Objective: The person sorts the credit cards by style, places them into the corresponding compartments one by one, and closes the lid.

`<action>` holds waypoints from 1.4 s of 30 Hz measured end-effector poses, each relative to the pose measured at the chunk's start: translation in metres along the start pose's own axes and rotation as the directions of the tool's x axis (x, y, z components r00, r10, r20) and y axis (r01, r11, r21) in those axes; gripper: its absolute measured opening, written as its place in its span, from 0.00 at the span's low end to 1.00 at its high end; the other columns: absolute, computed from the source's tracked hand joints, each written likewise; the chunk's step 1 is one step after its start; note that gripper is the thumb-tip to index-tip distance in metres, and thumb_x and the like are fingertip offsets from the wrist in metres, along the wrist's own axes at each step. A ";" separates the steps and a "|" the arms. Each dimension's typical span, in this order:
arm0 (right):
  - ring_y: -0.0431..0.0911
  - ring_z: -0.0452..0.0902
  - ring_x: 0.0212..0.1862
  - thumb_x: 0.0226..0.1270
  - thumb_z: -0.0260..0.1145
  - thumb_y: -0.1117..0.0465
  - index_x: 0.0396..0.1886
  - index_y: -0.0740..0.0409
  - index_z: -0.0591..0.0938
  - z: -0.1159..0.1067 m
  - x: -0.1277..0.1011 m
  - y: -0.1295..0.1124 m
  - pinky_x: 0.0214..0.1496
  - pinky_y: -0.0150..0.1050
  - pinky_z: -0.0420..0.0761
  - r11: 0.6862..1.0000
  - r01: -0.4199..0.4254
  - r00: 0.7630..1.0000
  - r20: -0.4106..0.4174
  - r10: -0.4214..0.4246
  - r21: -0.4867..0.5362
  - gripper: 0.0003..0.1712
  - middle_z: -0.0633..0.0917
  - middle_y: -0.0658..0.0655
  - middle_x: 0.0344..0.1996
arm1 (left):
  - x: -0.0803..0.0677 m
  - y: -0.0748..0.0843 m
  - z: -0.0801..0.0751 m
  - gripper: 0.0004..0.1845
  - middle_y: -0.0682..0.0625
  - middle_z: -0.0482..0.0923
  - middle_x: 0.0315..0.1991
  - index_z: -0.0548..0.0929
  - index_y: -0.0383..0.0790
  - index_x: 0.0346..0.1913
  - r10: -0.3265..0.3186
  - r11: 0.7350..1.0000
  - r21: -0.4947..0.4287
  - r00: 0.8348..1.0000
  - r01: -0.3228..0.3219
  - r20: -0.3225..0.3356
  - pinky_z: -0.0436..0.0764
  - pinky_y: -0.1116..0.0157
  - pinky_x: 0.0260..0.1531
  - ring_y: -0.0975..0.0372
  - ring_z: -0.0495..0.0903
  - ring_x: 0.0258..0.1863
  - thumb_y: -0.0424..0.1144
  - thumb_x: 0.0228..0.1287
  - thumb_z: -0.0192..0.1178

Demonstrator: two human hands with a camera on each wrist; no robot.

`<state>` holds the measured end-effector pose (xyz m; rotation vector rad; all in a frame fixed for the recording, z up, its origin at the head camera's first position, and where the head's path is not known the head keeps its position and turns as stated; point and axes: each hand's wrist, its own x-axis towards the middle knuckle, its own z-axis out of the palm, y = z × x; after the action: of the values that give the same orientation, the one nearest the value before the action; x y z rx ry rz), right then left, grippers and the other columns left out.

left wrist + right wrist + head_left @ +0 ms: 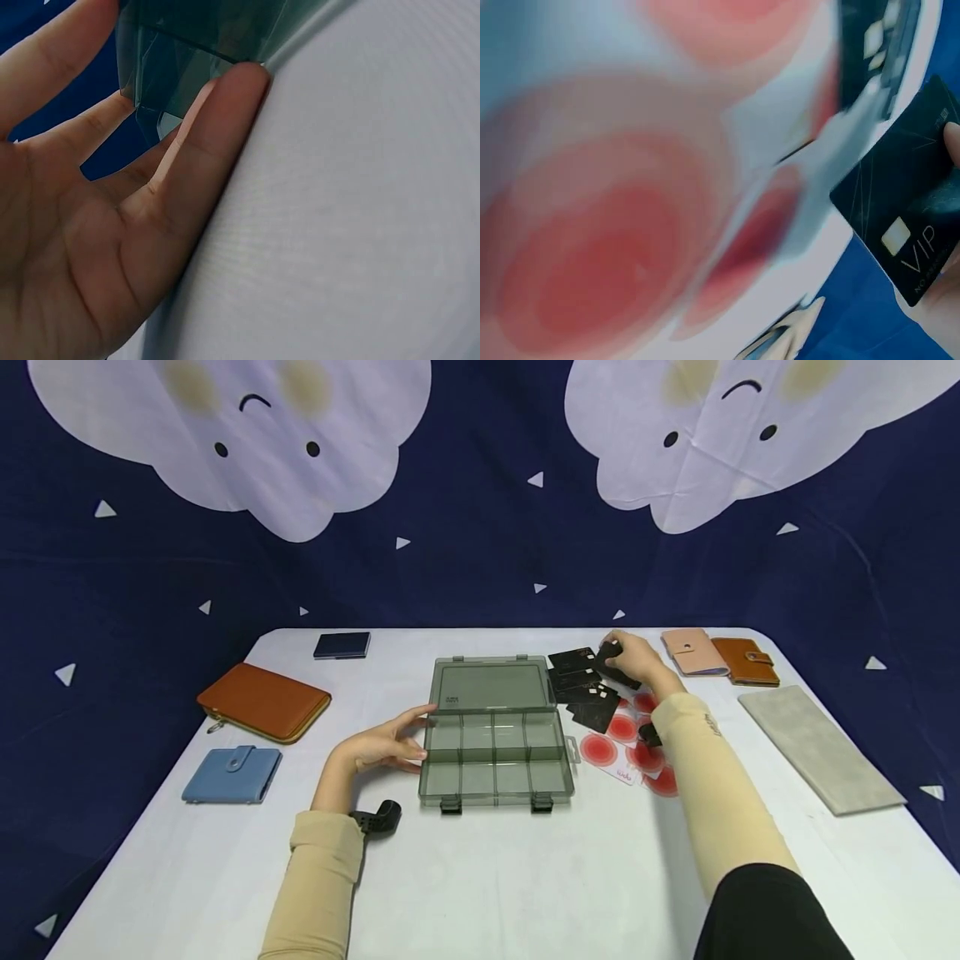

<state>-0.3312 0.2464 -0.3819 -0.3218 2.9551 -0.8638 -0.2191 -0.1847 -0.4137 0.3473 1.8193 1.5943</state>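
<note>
A translucent grey-green plastic organizer box (491,685) lies with its lid folded back, its compartments facing up. My left hand (378,745) rests against the box's left side, fingers spread and thumb touching the wall; in the left wrist view the thumb (229,124) lies along the box edge. To the right of the box, my right hand (639,660) pinches a black card (892,195) marked VIP, tilted above the table. Under and beside that hand lie several black cards (595,714) and, nearer me, several white cards with red circles (598,750).
On the left are a brown zip wallet (262,702), a blue snap wallet (231,775) and a dark flat case (342,646). On the right lie a pink wallet (693,652), a brown wallet (745,662) and a long grey wallet (821,750). A patterned dark-blue cloth (480,527) hangs behind the table.
</note>
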 end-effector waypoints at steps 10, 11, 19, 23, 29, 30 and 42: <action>0.58 0.68 0.51 0.59 0.60 0.73 0.58 0.67 0.68 -0.002 -0.012 -0.055 0.48 0.48 0.72 0.949 0.056 0.998 -0.038 -0.047 0.309 0.26 0.72 0.71 0.53 | 0.000 0.000 0.001 0.47 0.39 0.40 0.71 0.44 0.50 0.74 -0.003 1.000 -0.007 1.000 0.003 -0.006 0.78 0.53 0.49 0.62 0.75 0.36 0.26 0.57 0.60; 0.57 0.68 0.52 0.59 0.60 0.74 0.59 0.67 0.68 -0.001 -0.013 -0.062 0.49 0.48 0.71 0.940 0.065 0.998 -0.032 -0.057 0.334 0.26 0.72 0.70 0.54 | 0.000 0.000 0.001 0.47 0.39 0.40 0.71 0.44 0.50 0.73 -0.003 1.000 -0.009 1.000 0.003 -0.006 0.78 0.53 0.49 0.62 0.75 0.36 0.26 0.57 0.59; 0.53 0.68 0.47 0.61 0.59 0.72 0.63 0.59 0.69 0.013 -0.030 -0.113 0.43 0.43 0.74 0.876 0.083 0.986 0.090 -0.142 0.475 0.29 0.71 0.64 0.49 | -0.001 0.000 0.001 0.47 0.39 0.40 0.70 0.44 0.49 0.73 -0.001 1.000 -0.019 1.000 0.001 -0.004 0.78 0.52 0.49 0.62 0.75 0.35 0.25 0.57 0.59; 0.49 0.74 0.39 0.64 0.58 0.69 0.58 0.62 0.73 0.026 -0.038 -0.134 0.40 0.44 0.79 0.822 0.034 0.974 0.164 -0.154 0.569 0.22 0.73 0.62 0.42 | 0.000 -0.001 0.000 0.47 0.39 0.40 0.71 0.44 0.50 0.73 -0.003 1.000 -0.014 1.000 0.003 -0.002 0.78 0.53 0.49 0.62 0.75 0.36 0.25 0.57 0.59; 0.45 0.69 0.27 0.63 0.60 0.66 0.47 0.61 0.77 0.044 -0.045 -0.158 0.30 0.40 0.74 0.843 -0.011 0.966 0.222 -0.130 0.538 0.12 0.73 0.55 0.29 | 0.001 -0.001 -0.001 0.47 0.39 0.39 0.71 0.44 0.49 0.74 -0.006 1.000 -0.011 1.000 0.006 -0.005 0.78 0.54 0.48 0.62 0.76 0.36 0.25 0.57 0.59; 0.45 0.68 0.26 0.63 0.61 0.66 0.45 0.62 0.77 0.047 -0.045 -0.161 0.28 0.38 0.72 0.856 -0.004 0.965 0.226 -0.133 0.517 0.11 0.73 0.54 0.27 | 0.001 0.000 -0.001 0.47 0.39 0.39 0.71 0.44 0.49 0.74 -0.007 1.000 -0.010 1.000 0.006 -0.006 0.78 0.54 0.48 0.62 0.76 0.36 0.25 0.57 0.59; 0.43 0.74 0.24 0.63 0.59 0.70 0.44 0.65 0.76 0.078 -0.048 -0.181 0.36 0.42 0.82 0.958 0.010 0.904 0.406 -0.131 0.287 0.09 0.79 0.58 0.26 | 0.001 0.000 0.000 0.47 0.38 0.38 0.71 0.43 0.50 0.74 -0.014 1.000 0.001 1.000 0.014 -0.005 0.78 0.53 0.49 0.61 0.75 0.37 0.27 0.58 0.59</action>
<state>-0.2423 0.0667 -0.3507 -0.5282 2.4003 -1.0488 -0.2195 -0.1844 -0.4143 0.3310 1.8226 1.5857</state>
